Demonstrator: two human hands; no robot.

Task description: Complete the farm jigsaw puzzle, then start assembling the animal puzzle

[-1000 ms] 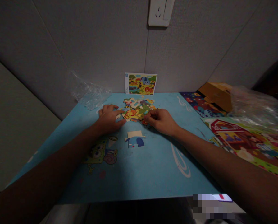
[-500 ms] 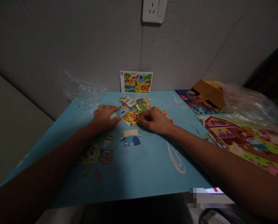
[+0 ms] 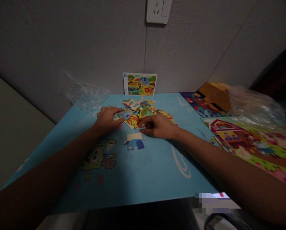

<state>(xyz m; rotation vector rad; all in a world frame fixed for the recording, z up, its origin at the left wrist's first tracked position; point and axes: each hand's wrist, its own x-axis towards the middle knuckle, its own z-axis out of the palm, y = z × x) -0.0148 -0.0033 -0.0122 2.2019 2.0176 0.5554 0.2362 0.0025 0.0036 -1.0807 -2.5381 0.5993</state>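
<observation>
A heap of colourful jigsaw pieces (image 3: pixel 145 110) lies on the blue table mat. At its left edge rests my left hand (image 3: pixel 107 118), thumb and forefinger apart around a light-blue piece (image 3: pixel 126 114) without visibly gripping it. My right hand (image 3: pixel 160 125) is at the near right side of the heap, thumb and fingertips spread beside orange-and-yellow pieces (image 3: pixel 133 121). I see nothing held in it. Closer to me, apart from the heap, lies a joined bit of puzzle showing a blue elephant's face (image 3: pixel 135 144), with a plain cream part above it.
A picture card (image 3: pixel 140 84) leans against the wall behind the heap. Clear plastic wrapping (image 3: pixel 87 95) lies at the back left. On the right are a farm picture board (image 3: pixel 253 140), an opened cardboard box (image 3: pixel 214 95) and more clear plastic (image 3: pixel 258 102).
My right thumb and forefinger have parted from a pinch, and that hand has shifted slightly toward me. My left hand has barely moved. The elephant bit lies where it was.
</observation>
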